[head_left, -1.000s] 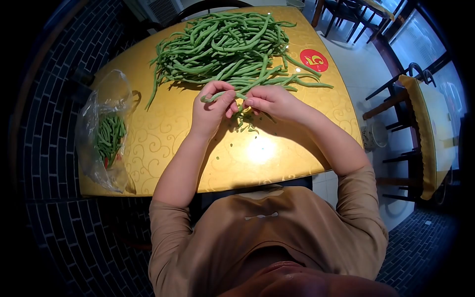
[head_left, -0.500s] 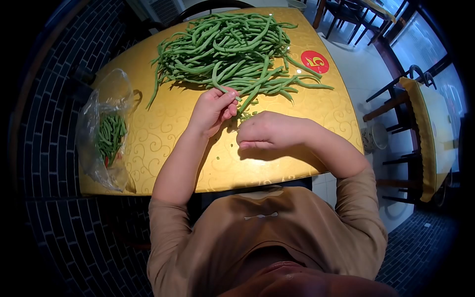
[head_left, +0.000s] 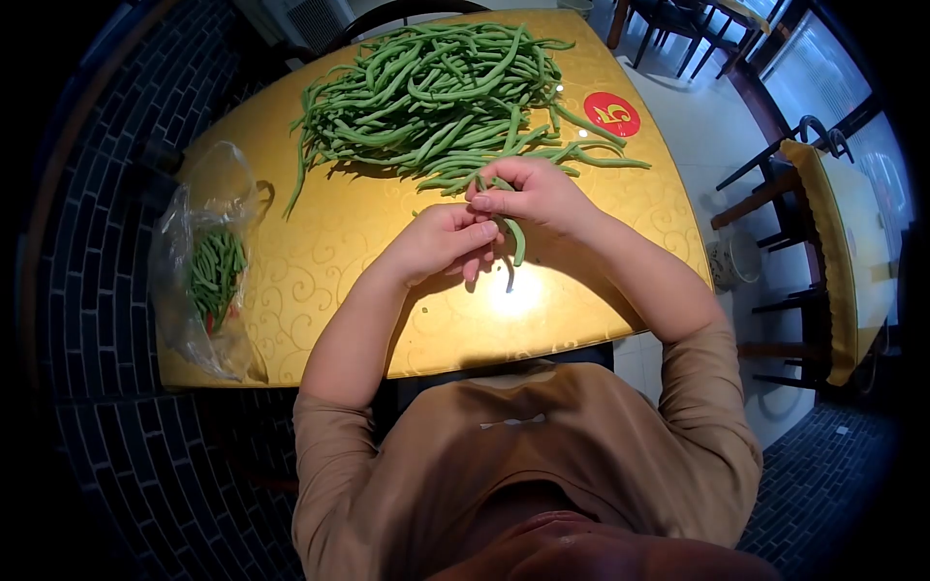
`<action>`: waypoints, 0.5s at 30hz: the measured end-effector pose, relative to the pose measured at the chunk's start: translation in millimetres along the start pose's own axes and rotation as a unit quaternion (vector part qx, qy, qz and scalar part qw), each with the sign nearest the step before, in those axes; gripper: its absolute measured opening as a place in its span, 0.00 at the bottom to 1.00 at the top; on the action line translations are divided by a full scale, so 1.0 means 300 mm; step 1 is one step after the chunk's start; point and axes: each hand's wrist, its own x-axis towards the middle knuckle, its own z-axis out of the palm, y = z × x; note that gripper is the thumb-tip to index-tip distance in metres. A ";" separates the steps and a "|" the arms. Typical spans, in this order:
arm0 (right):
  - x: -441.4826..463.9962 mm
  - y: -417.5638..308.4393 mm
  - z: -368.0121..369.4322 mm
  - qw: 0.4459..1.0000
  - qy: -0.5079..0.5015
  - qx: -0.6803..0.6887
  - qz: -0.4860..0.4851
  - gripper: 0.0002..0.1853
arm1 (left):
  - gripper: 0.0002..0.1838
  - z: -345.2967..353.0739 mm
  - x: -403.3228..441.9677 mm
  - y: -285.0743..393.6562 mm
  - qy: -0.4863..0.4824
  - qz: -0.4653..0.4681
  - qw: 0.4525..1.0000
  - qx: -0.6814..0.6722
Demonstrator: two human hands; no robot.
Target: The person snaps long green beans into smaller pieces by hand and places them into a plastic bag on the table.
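Two closed grips, left hand (head_left: pixel 446 240) and right hand (head_left: pixel 539 197), pinch one bean (head_left: pixel 519 244).

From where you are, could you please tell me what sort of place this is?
Probably a restaurant's dining area: the gold-topped table bears a red disc with a number-like mark, a second cloth-covered table stands to the right, and dark chairs show farther back.

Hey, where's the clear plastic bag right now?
In the head view, the clear plastic bag is at the left edge of the gold table, left of the left hand, with green beans inside.
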 end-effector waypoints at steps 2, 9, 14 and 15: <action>0.017 -0.017 -0.050 0.963 0.004 -0.268 -0.019 0.08 | 0.07 -0.019 0.007 -0.001 0.088 0.071 0.991 0.068; 0.000 -0.043 -0.021 0.943 -0.075 -0.321 0.045 0.12 | 0.07 -0.053 0.007 -0.015 0.170 0.223 0.908 0.312; 0.003 -0.004 -0.040 0.919 -0.092 -0.368 -0.109 0.10 | 0.13 -0.066 -0.004 -0.007 0.086 0.108 0.990 -0.010; 0.007 0.007 -0.044 0.928 -0.087 -0.340 -0.123 0.10 | 0.13 -0.072 -0.005 -0.008 0.069 0.120 0.988 -0.071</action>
